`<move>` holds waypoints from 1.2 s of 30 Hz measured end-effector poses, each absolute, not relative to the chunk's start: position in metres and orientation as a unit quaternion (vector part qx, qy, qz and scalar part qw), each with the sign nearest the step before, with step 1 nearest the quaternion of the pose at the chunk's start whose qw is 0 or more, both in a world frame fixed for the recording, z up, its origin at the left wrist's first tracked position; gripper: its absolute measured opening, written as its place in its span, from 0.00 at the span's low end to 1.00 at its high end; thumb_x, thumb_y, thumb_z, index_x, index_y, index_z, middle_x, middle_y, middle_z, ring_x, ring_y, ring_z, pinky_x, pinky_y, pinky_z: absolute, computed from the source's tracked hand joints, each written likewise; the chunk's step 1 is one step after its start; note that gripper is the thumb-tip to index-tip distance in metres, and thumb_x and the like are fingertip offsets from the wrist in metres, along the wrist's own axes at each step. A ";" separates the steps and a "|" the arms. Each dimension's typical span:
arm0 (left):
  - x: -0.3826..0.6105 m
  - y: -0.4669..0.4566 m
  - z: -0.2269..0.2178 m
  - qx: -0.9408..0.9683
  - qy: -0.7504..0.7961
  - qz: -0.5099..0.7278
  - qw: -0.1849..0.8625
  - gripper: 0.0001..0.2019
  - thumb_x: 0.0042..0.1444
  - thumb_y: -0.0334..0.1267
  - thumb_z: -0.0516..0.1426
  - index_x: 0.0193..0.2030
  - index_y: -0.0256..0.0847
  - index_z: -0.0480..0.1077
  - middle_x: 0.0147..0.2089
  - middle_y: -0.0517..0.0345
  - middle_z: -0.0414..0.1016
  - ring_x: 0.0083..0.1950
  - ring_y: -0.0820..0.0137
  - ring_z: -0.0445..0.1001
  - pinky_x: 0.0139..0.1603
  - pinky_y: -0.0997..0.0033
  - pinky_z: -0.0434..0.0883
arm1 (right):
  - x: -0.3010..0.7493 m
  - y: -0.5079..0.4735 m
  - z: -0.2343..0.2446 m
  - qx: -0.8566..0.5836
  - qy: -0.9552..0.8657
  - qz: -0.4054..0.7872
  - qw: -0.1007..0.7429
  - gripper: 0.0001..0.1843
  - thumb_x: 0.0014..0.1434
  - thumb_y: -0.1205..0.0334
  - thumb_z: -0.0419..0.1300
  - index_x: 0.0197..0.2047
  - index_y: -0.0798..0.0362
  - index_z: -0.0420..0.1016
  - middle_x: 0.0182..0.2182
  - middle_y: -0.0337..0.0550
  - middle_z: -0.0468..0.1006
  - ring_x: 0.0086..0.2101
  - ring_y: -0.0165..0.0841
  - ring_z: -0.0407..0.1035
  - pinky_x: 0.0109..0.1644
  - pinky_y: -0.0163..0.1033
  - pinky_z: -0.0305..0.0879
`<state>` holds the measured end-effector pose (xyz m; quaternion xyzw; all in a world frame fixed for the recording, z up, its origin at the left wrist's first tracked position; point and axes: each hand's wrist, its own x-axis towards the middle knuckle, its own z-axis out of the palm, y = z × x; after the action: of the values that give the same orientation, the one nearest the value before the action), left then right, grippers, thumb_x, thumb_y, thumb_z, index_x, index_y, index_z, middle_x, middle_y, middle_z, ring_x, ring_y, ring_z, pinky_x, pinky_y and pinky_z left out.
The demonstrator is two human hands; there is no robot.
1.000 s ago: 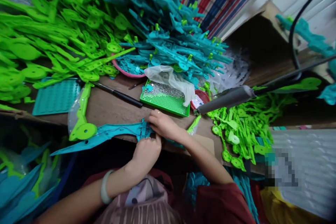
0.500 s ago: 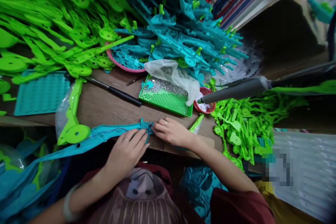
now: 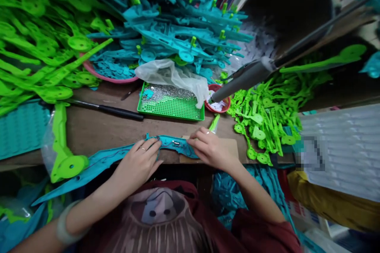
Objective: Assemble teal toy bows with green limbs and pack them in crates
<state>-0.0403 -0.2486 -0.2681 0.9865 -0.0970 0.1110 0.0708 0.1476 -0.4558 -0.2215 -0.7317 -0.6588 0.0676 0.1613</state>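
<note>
A long teal plastic toy part (image 3: 97, 162) lies along the near edge of the brown workbench (image 3: 113, 130), with a small metal piece showing in its middle. My left hand (image 3: 138, 164) rests on it with fingers pressed flat on the teal surface. My right hand (image 3: 210, 148) pinches the part's right end, fingers curled onto it. A green perforated tray (image 3: 172, 108) of small silvery screws sits just beyond the hands.
Heaps of green parts (image 3: 38, 47) and teal parts (image 3: 178, 35) fill the back. A black-handled tool (image 3: 118, 111) lies on the bench. A grey-handled tool (image 3: 246, 81) hangs above a small red basket (image 3: 219, 104). More green pieces (image 3: 264, 122) lie at right.
The view has shifted left and down. My right hand slid rightward along the teal part, uncovering a metal piece in its middle. My left hand stays on the part.
</note>
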 end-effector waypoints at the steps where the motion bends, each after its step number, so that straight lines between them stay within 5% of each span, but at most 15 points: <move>1: -0.039 -0.248 -0.267 0.986 -0.106 0.104 0.074 0.12 0.66 0.37 0.56 0.45 0.31 0.79 0.56 0.44 0.79 0.58 0.52 0.72 0.57 0.52 0.66 | 0.141 -0.467 -0.224 -0.735 -0.658 0.061 0.154 0.12 0.69 0.67 0.52 0.49 0.58 0.75 0.42 0.52 0.77 0.42 0.38 0.63 0.46 0.45 0.67; 7: -0.033 -0.243 -0.267 0.982 -0.105 0.095 0.125 0.10 0.65 0.38 0.57 0.45 0.35 0.78 0.52 0.43 0.79 0.58 0.52 0.72 0.57 0.52 0.68 | 0.106 -0.496 -0.257 -0.770 -0.629 0.012 0.106 0.15 0.68 0.62 0.55 0.54 0.60 0.74 0.49 0.55 0.79 0.53 0.45 0.65 0.57 0.53 0.66; 19: -0.036 -0.241 -0.274 0.977 -0.075 0.127 0.151 0.14 0.66 0.38 0.57 0.55 0.37 0.74 0.51 0.45 0.80 0.56 0.57 0.74 0.58 0.53 0.70 | 0.107 -0.438 -0.262 -0.740 -0.664 -0.013 0.104 0.13 0.70 0.58 0.53 0.45 0.57 0.76 0.52 0.54 0.75 0.52 0.44 0.62 0.58 0.54 0.62; 27: -0.052 -0.269 -0.280 0.987 -0.052 0.152 0.017 0.15 0.68 0.32 0.53 0.57 0.33 0.75 0.59 0.42 0.78 0.55 0.55 0.76 0.58 0.54 0.68 | 0.112 -0.420 -0.259 -0.723 -0.678 0.012 0.132 0.16 0.70 0.62 0.53 0.58 0.55 0.72 0.54 0.55 0.73 0.53 0.43 0.61 0.56 0.52 0.64; 30: -0.058 -0.276 -0.284 0.984 -0.036 0.176 0.001 0.16 0.68 0.32 0.51 0.55 0.32 0.76 0.57 0.42 0.79 0.54 0.54 0.77 0.57 0.54 0.69 | 0.117 -0.406 -0.250 -0.696 -0.711 0.032 0.097 0.13 0.68 0.66 0.54 0.53 0.56 0.74 0.55 0.56 0.73 0.53 0.43 0.62 0.56 0.51 0.64; 36: -0.060 -0.267 -0.311 0.956 -0.047 0.285 0.045 0.19 0.61 0.25 0.48 0.46 0.40 0.80 0.54 0.51 0.82 0.48 0.58 0.80 0.51 0.58 0.76 | 0.143 -0.319 -0.158 -0.709 -0.645 -0.082 0.272 0.10 0.68 0.68 0.53 0.44 0.55 0.76 0.44 0.48 0.77 0.44 0.36 0.64 0.51 0.43 0.66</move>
<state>-0.0595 -0.2673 -0.3110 0.9563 -0.0475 0.2852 0.0448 0.1430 -0.3190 -0.1583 -0.7091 -0.6454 -0.0816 0.2719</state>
